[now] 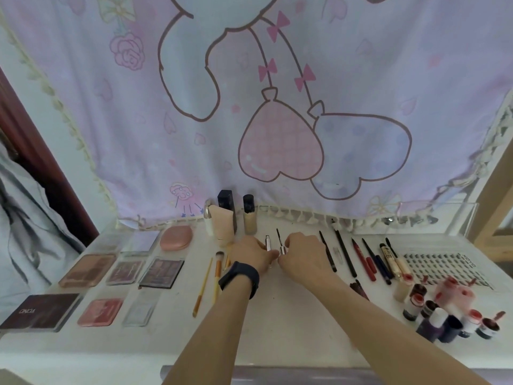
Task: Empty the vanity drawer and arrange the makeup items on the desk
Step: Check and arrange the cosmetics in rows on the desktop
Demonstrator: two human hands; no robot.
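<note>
Both hands meet over the middle of the white desk (277, 315). My left hand (251, 252), with a black band on the wrist, pinches a small silver tube (268, 242). My right hand (301, 252) grips a thin mascara wand (280, 240) by its silver cap, brush pointing away from me. Left of the hands lie makeup brushes (204, 287) and several palettes (161, 273). Tubes and a foundation bottle (249, 215) stand at the back. Pencils and liners (344, 254) lie in a row on the right. The drawer is only a strip at the bottom edge (277, 373).
A cluster of small bottles and lip glosses (449, 309) crowds the right front. A lash tray (444, 262) lies far right. A pink compact (176, 238) sits at the back left. A cartoon curtain (277, 120) hangs behind the desk; bedding (25, 232) is left.
</note>
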